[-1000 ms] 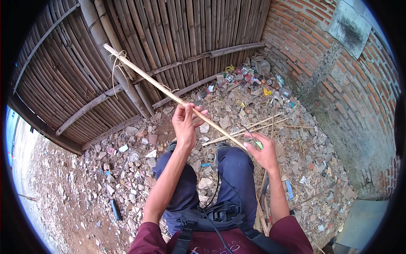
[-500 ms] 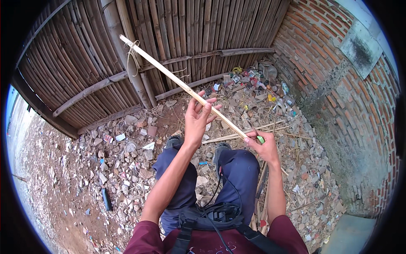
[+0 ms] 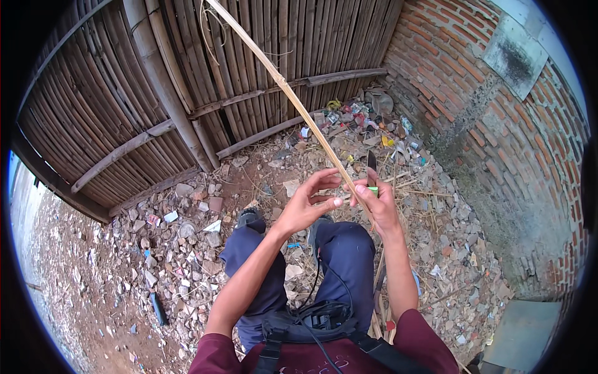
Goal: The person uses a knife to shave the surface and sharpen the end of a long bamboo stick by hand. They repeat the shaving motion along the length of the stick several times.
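A long pale bamboo strip slants from the top edge down to my right hand. That hand is closed round its lower end and also holds a knife, whose dark blade points up and whose green handle shows between the fingers. My left hand is just left of the strip, its fingers curved and thumb apart. Its fingertips come close to the strip; whether they touch it I cannot tell. Thin, curly fibres hang off the strip's upper part.
A bamboo-slat fence stands ahead and meets a brick wall at the right. Stones and rubble cover the ground, with litter heaped in the corner. Cut strips lie beyond my right hand. A grey board is at lower right.
The bamboo strip has swung steeper, and its far end now runs past the top edge. My left hand has come off its middle and moved right and down towards my right hand. The knife blade now points up.
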{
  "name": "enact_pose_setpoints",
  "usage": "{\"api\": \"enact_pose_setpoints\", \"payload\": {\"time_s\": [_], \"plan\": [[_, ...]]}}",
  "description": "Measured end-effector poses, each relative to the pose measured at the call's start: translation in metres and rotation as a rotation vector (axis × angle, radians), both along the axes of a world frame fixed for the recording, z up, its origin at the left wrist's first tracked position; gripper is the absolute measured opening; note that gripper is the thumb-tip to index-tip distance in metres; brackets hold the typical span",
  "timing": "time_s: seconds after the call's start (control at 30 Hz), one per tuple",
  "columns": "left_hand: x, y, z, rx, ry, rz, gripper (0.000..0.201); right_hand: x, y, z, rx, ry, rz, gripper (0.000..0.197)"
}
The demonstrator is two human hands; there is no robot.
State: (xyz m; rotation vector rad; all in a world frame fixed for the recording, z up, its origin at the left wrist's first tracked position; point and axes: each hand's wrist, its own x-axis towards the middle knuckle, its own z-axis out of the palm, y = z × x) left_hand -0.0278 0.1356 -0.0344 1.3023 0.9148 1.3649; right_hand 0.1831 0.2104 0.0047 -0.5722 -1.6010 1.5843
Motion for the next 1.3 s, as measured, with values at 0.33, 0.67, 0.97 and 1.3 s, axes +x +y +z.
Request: {"api": "enact_pose_setpoints", "payload": {"time_s": [0.33,0.67,0.97,1.3], "plan": [[0.029,0.006,-0.014,0.0,0.172,-0.179,0.081,-0.044,0.023,0.042,-0.018,0.195,-0.147,0.026],[0.039,0.002,-0.016,0.021,0.114,-0.316,0.065,-0.041,0.071,0.096,-0.025,0.415,-0.382,0.032],[0.047,-0.014,-0.002,-0.002,0.056,-0.418,0.04,-0.035,0.104,0.097,-0.136,0.479,-0.582,0.035],[0.028,-0.029,0.007,-0.079,0.034,-0.291,0.036,-0.012,0.125,0.048,-0.137,0.354,-0.491,0.041]]}}
